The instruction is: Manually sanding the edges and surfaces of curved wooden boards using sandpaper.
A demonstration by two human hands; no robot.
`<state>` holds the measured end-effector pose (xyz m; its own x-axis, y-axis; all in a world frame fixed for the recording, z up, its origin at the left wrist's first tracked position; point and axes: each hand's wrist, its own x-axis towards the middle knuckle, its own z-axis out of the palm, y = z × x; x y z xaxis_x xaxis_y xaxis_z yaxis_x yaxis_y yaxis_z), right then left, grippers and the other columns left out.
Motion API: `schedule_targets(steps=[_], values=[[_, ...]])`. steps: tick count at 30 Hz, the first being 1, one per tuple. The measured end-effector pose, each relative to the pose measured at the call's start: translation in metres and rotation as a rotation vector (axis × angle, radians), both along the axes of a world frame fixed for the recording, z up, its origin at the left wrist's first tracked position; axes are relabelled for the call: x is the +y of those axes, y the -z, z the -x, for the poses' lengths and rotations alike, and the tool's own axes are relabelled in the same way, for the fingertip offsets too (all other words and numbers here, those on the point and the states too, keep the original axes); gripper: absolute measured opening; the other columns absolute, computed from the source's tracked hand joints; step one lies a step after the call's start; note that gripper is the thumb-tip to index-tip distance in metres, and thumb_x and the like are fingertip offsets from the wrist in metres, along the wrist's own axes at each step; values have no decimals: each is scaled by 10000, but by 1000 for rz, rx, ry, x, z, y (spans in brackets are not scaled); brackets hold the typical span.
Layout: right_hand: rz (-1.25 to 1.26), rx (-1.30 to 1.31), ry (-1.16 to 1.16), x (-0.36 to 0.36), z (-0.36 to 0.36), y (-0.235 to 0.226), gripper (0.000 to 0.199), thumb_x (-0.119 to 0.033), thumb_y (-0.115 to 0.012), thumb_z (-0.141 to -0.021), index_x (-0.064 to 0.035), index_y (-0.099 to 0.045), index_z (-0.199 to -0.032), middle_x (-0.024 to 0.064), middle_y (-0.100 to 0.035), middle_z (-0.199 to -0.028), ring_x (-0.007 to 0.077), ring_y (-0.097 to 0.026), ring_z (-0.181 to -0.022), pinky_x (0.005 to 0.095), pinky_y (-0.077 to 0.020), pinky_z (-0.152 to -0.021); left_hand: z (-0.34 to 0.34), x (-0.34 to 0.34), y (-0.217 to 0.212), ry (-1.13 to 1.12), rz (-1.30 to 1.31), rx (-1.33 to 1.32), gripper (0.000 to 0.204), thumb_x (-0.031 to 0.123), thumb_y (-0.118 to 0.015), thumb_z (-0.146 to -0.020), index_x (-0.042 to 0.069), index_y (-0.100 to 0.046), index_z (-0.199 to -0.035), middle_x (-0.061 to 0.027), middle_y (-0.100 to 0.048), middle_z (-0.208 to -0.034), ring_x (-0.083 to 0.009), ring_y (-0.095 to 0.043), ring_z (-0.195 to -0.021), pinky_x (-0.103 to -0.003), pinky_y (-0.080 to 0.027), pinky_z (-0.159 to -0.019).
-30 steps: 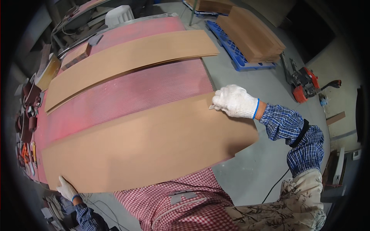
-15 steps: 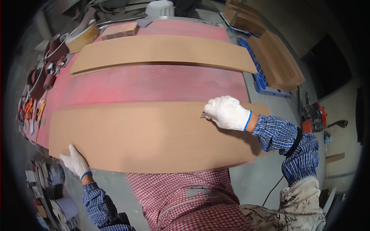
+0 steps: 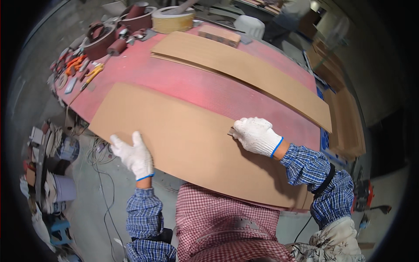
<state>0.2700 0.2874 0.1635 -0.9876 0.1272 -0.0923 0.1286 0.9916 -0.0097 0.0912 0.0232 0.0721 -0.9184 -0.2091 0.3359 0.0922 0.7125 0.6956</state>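
Observation:
A long tan board (image 3: 174, 135) lies flat on the near side of the red work table (image 3: 214, 95). My left hand (image 3: 134, 157), in a white knit glove, is at the board's near edge toward its left end, fingers and thumb spread. Over the right part of the board, my gloved right hand (image 3: 257, 136) is closed on a small thin greyish piece (image 3: 231, 131). Only that piece's edge shows beyond the fingers, so its kind is unclear. Behind, across the table, lies a stack of similar tan boards (image 3: 244, 72).
At the table's far left are sanding belt rolls (image 3: 97, 41), a yellow roll (image 3: 172, 21) and orange-handled tools (image 3: 75, 65). A brown block (image 3: 219, 35) sits behind the stack. More boards (image 3: 345, 120) rest on a blue pallet at right. Cables (image 3: 104, 174) trail on the floor.
My view has turned left, so the table and boards appear tilted. My left hand has shifted right along the near edge. The right hand still grips the small piece.

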Motion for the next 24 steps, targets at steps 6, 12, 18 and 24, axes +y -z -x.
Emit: schedule_targets(steps=[6, 12, 18, 24], values=[[92, 44, -87, -35, 5, -19, 198, -190, -583, -831, -5, -653, -837, 225, -667, -804, 408, -661, -772, 480, -531, -663, -111, 12, -29, -82, -118, -68, 799, 338, -657, -848, -17, -270, -1451, -347, -253, -1453, -465, -352, -1316, -458, -349, -1066], [52, 176, -272, -27, -32, -13, 201, -181, -574, -817, -11, -679, -848, 234, -668, -799, 413, -668, -754, 479, -542, -626, -259, 64, -28, -154, -239, -66, 816, 306, -668, -835, 29, -243, -1474, -315, -209, -1486, -487, -387, -1279, -471, -376, -1048], [41, 220, -273, -52, -13, -56, 247, -244, -548, -869, -28, -656, -919, 210, -668, -909, 399, -644, -879, 473, -517, -765, -323, 78, -58, -72, -235, -23, 834, 276, -693, -808, 33, -247, -1470, -294, -205, -1493, -501, -426, -1232, -489, -401, -1017], [45, 309, -272, -43, -20, -55, 271, -228, -573, -839, -8, -712, -917, 243, -686, -911, 403, -677, -867, 503, -540, -736, -391, 127, -33, -84, -259, -30, 865, 293, -719, -792, 47, -247, -1474, -281, -205, -1498, -515, -462, -1177, -508, -428, -970]])
